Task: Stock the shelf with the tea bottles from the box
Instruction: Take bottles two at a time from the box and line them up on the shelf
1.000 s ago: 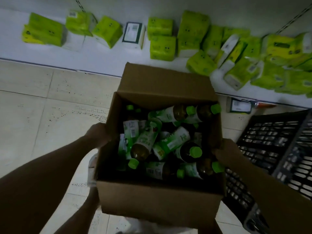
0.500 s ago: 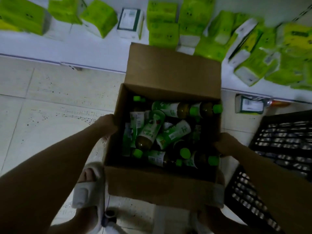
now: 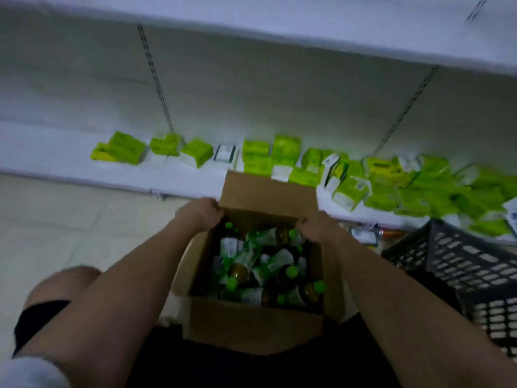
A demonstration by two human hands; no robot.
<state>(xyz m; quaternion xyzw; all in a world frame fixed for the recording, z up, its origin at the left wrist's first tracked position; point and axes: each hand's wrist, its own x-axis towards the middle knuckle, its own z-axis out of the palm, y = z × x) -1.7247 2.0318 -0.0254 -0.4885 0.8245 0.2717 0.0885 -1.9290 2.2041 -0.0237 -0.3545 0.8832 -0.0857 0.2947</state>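
Note:
An open cardboard box sits low in front of me, packed with several tea bottles that have green caps and white-green labels and lie jumbled on their sides. My left hand is closed on the box's far left corner, at the base of the upright far flap. On the far right corner of the rim, my right hand is closed too. The white bottom shelf runs just beyond the box.
Several green and white packs lie scattered along the bottom shelf. A bare white upper shelf hangs above. A black slatted plastic crate stands right of the box. My bent knee is at the left, over pale floor tiles.
My hands slid from the box's side walls to its far corners. The view tilted up, so the upper shelf and back wall now show, and the box sits lower.

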